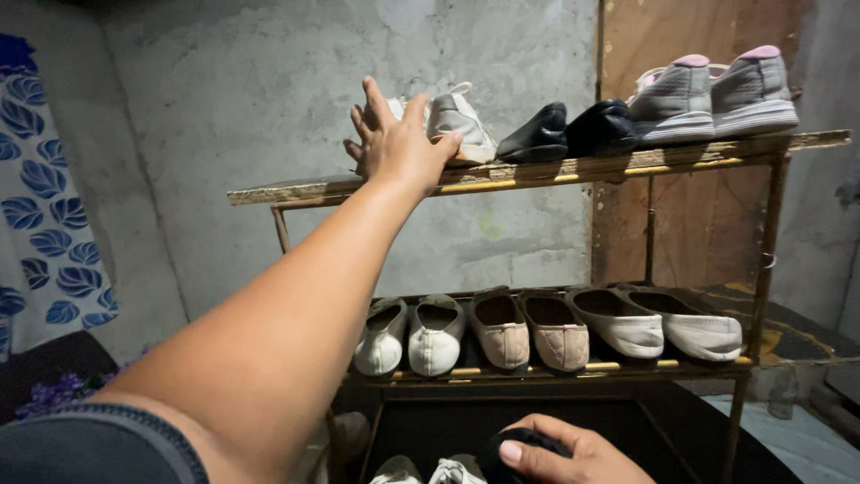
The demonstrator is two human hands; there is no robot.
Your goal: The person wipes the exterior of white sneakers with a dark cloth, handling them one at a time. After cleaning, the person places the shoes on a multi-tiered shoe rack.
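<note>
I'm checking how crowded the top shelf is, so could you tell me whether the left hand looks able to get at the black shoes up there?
Probably yes. The left hand already rests on the white sneakers beside the black shoes, with the top shelf open in front.

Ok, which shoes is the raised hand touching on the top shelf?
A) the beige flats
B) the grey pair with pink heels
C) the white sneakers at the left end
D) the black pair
C: the left hand rests on the white sneakers at the left end of the top shelf, away from the black pair.
</note>
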